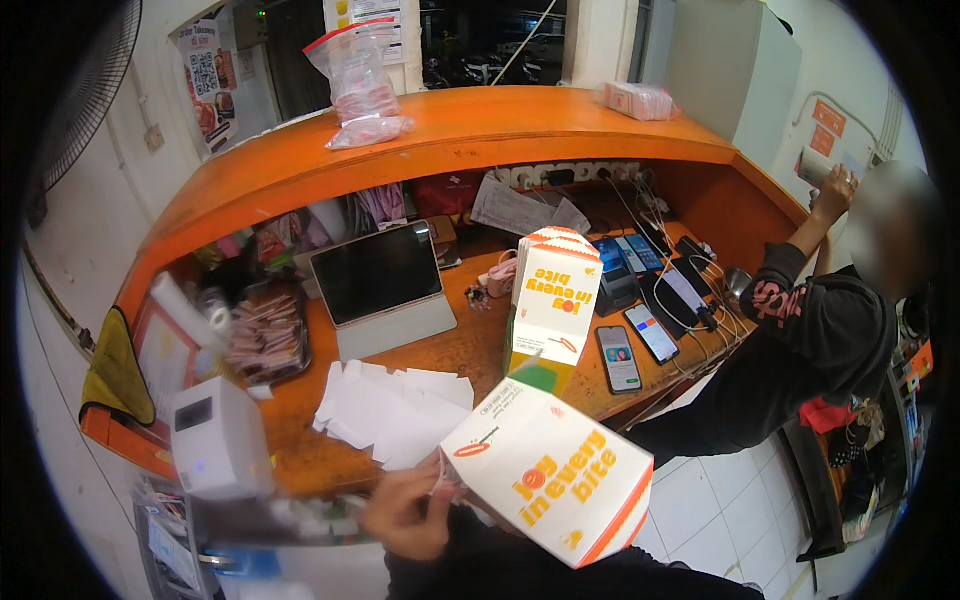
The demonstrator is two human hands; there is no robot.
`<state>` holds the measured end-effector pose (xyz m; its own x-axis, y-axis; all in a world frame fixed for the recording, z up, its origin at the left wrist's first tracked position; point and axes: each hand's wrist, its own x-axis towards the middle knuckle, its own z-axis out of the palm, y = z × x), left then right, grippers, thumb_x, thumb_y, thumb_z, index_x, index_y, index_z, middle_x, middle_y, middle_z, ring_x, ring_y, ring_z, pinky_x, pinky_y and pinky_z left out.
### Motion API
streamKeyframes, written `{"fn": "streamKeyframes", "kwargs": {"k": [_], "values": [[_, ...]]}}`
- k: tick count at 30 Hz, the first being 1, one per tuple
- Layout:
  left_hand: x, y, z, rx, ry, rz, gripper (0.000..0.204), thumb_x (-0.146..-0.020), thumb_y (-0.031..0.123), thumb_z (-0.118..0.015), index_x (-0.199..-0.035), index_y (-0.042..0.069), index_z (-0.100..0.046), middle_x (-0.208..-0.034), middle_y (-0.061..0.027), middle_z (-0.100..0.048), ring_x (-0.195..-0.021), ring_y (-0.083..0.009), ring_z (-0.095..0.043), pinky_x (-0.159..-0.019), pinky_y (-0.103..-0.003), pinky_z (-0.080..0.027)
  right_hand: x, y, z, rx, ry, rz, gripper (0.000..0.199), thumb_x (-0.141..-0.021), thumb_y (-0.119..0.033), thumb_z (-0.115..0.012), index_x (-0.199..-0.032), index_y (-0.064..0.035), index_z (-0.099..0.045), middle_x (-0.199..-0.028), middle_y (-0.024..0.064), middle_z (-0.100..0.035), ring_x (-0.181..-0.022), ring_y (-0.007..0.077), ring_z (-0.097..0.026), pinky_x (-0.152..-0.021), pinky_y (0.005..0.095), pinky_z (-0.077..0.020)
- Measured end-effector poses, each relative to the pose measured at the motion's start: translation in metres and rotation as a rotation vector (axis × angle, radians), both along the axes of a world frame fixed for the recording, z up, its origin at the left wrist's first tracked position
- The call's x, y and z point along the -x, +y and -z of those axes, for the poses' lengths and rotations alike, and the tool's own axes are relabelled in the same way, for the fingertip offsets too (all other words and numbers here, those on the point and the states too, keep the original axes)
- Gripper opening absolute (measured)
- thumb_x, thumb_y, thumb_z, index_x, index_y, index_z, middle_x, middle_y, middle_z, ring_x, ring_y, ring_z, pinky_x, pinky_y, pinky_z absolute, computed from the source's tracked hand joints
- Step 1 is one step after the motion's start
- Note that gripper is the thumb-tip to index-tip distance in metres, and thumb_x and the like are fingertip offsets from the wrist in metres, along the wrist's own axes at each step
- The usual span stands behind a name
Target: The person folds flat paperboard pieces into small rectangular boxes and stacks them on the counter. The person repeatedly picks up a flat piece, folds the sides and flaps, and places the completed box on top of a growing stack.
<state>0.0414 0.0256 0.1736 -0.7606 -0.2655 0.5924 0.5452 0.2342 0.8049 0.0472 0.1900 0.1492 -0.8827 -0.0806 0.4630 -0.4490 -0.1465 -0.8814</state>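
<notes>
In my left hand [410, 515] is the edge of a white paper food carton [560, 475] with orange and yellow print, pinched between thumb and fingers. The carton is tilted in front of my body, its zigzag orange edge toward the lower right. My right hand does not show; the carton may cover it. Just beyond, a stack of matching cartons [556, 300] stands on the orange counter [320, 440]. To its left lie several white flat paper pieces [395, 410], loosely piled.
A tablet [380, 275] on a stand sits behind the papers. Phones [618, 358], a card terminal [615, 275] and tangled cables lie at right. A white printer [215, 440] stands at left. At the right a person in dark clothes [820, 330] raises a hand to a cylindrical object [815, 168].
</notes>
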Motion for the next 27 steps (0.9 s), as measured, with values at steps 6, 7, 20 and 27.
{"fn": "streamKeyframes", "kwargs": {"k": [6,7,20,27], "values": [[0.002,-0.004,-0.007,0.157,-0.022,0.094,0.021,-0.074,0.004,-0.081,-0.088,-0.006,-0.069,-0.095,-0.0208,-0.069,-0.091,-0.0266,-0.070,-0.085,-0.037,-0.054,0.002,0.007,-0.005,-0.028,-0.019,-0.077,0.042,-0.079,-0.003,-0.071,-0.118,0.0017,-0.057,-0.115,0.0172,-0.060,-0.105,0.0272,-0.057,-0.090,0.0373,-0.0467],[0.002,-0.004,-0.004,0.171,-0.017,0.088,0.022,-0.071,0.001,-0.080,-0.090,-0.006,-0.070,-0.097,-0.0211,-0.070,-0.091,-0.0272,-0.070,-0.084,-0.036,-0.055,0.002,0.007,-0.005,-0.037,-0.023,-0.086,0.043,-0.078,-0.004,-0.072,-0.118,0.0015,-0.057,-0.116,0.0174,-0.059,-0.106,0.0277,-0.056,-0.091,0.0376,-0.0462],[0.021,-0.069,0.054,-0.082,0.052,0.168,0.037,-0.064,0.001,-0.088,-0.086,-0.005,-0.059,-0.094,-0.0194,-0.069,-0.082,-0.0232,-0.069,-0.075,-0.032,-0.054,0.052,0.004,-0.030,-0.355,0.250,0.602,0.060,-0.068,-0.001,-0.074,-0.122,0.0003,-0.049,-0.122,0.0197,-0.052,-0.116,0.0344,-0.050,-0.099,0.0396,-0.0396],[0.033,-0.058,0.064,-0.329,0.128,0.300,0.049,-0.068,0.010,-0.087,-0.099,-0.003,-0.050,-0.110,-0.0190,-0.062,-0.095,-0.0243,-0.063,-0.085,-0.034,-0.050,0.054,0.017,-0.039,-0.434,0.343,0.361,0.051,-0.067,0.016,-0.062,-0.109,-0.0116,-0.072,-0.089,0.0065,-0.062,-0.082,0.0238,-0.064,-0.069,0.0326,-0.0538]]}}
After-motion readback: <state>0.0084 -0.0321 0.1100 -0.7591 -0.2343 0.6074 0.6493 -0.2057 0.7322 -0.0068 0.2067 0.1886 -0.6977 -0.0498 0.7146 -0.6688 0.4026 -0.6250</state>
